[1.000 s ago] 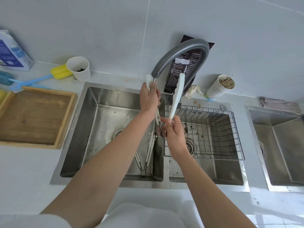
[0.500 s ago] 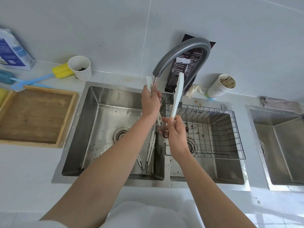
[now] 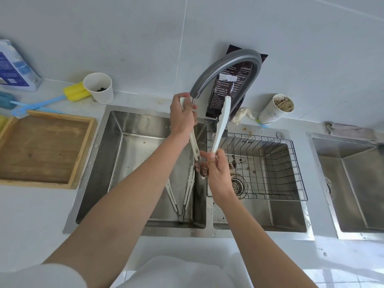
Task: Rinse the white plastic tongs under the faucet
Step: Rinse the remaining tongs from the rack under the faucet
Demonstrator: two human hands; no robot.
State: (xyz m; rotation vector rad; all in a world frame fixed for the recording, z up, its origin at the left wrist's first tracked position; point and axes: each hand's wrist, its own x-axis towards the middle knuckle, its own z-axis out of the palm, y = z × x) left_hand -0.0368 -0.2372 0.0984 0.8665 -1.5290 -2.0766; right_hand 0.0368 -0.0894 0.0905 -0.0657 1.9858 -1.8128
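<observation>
Tongs: plain white, metal grey at the hinge. 2nd tongs in the basin: also white. Faucet: matte grey. Sink: brushed steel, brown specks. Wire basket: black grid. Packet behind the faucet: dark brown, white print, 1 white label. Left cup: white, dark dregs. Right cup: white, blue-green print, brown smears inside. Tray: brown wood, lighter rim. Brush: yellow sponge, light-blue handle. Box: blue and white. Cloth: grey. Surface and wall tiles: pale grey-white.
</observation>
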